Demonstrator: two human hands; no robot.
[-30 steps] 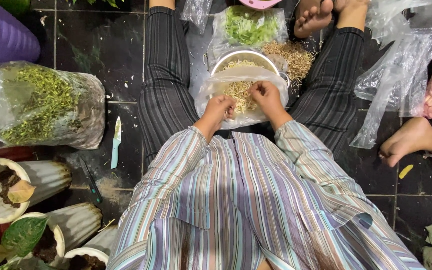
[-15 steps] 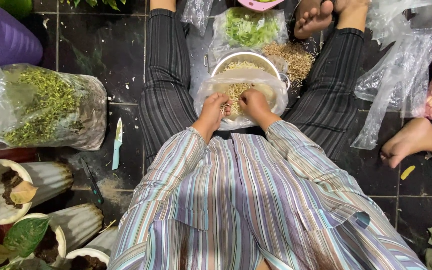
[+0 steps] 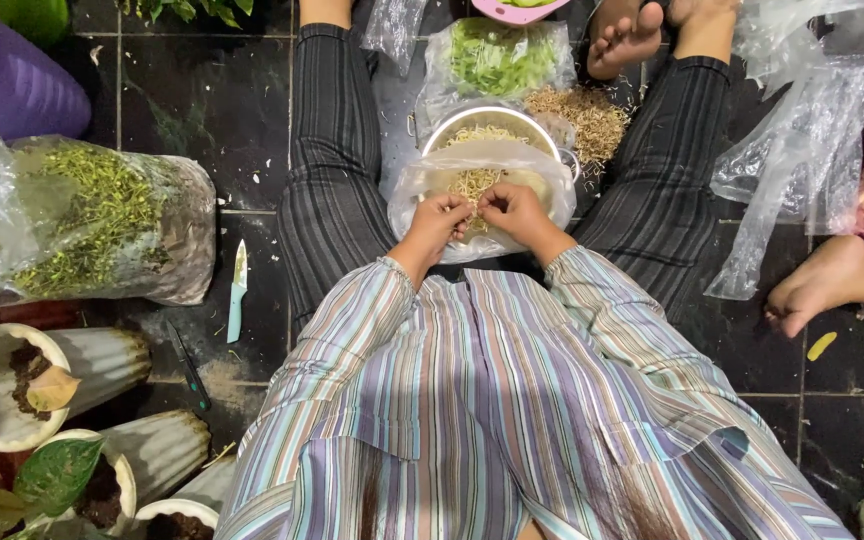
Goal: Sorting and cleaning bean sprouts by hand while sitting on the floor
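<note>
Both hands meet over a clear bag of pale sprouts, straight ahead between the outstretched legs.

Head view: the left hand point(image 3: 439, 222) and right hand point(image 3: 510, 208) sit side by side, fingertips nearly touching, pinched narrow on a few sprouts point(image 3: 472, 185) — neither hand nearer. The plastic bag point(image 3: 412, 190) lies directly beyond them, with a metal bowl point(image 3: 442, 125) just behind it — a small knife point(image 3: 237, 290) lies well off to the left.
</note>
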